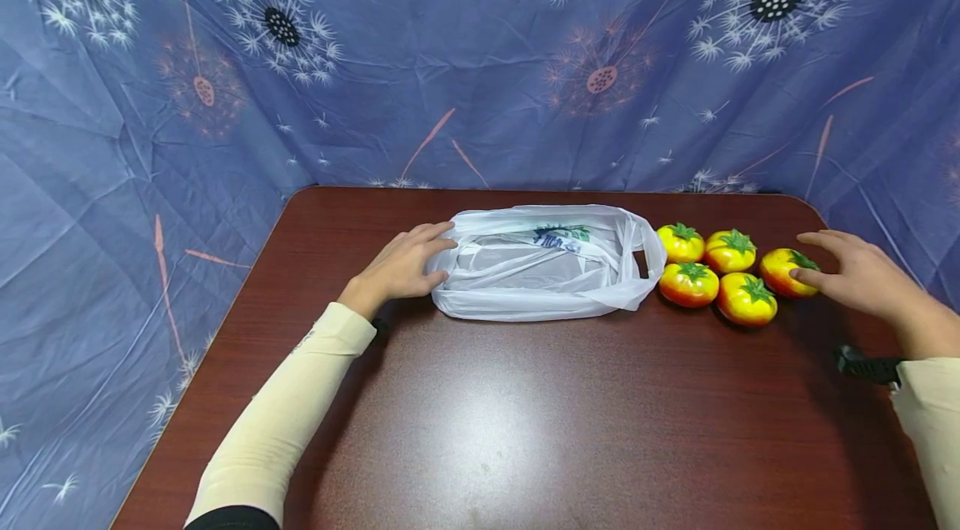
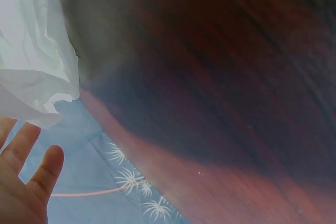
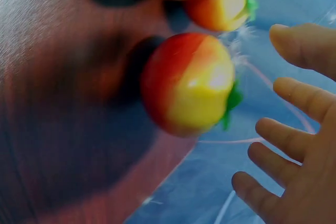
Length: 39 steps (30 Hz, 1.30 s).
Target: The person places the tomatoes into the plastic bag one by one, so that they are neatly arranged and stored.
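A white plastic bag with green and blue print lies spread open on the table, one handle loop at its right end. My left hand is at the bag's left end, fingers extended right by its edge. The left wrist view has the bag's edge just above my fingertips. Several shiny red-and-yellow tomatoes with green leafy tops sit grouped right of the bag. Over the rightmost tomato reaches my right hand, thumb and fingers spread. In the right wrist view, a gap shows between that tomato and the fingers.
The brown wooden table has rounded far corners. A blue cloth with dandelion prints hangs behind it and along both sides. Both forearms wear cream sleeves, and a black strap circles the right wrist.
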Each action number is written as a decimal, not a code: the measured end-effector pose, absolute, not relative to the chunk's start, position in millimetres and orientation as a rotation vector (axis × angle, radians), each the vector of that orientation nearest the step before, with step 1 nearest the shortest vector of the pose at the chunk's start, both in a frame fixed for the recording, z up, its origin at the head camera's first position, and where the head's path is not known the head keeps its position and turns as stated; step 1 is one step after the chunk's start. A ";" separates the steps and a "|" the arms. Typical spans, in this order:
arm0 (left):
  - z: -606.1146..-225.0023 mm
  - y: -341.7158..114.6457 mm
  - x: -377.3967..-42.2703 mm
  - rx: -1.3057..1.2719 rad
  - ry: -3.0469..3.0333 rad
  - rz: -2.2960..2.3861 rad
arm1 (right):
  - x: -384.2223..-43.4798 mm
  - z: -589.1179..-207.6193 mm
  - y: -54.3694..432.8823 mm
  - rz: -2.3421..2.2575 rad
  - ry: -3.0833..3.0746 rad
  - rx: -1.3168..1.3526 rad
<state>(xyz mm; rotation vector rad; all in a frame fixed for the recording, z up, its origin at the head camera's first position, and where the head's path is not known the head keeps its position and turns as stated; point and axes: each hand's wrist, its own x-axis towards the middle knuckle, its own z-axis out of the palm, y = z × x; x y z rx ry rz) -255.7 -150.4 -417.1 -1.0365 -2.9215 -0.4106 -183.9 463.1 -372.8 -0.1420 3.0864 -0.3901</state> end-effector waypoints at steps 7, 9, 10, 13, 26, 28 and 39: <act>-417.6 -148.3 -255.6 -1.038 -2.938 -0.440 | -185.4 -384.8 475.5 -0.468 3.021 -0.082; -417.0 -147.7 -255.6 -1.037 -2.940 -0.438 | -185.5 -385.9 477.2 -0.480 3.012 -0.071; -416.8 -147.5 -255.7 -1.036 -2.939 -0.436 | -185.6 -386.3 478.2 -0.486 3.007 -0.067; -416.2 -147.3 -255.8 -1.034 -2.935 -0.434 | -186.1 -388.0 479.7 -0.507 2.989 -0.040; -415.6 -147.3 -255.8 -1.032 -2.944 -0.451 | -189.7 -396.5 483.0 -0.562 2.926 0.005; -415.6 -147.4 -255.9 -1.034 -2.947 -0.460 | -189.6 -397.0 482.7 -0.560 2.920 0.013; -416.7 -146.9 -255.7 -1.055 -2.930 -0.467 | -188.8 -406.3 482.4 -0.637 2.929 0.022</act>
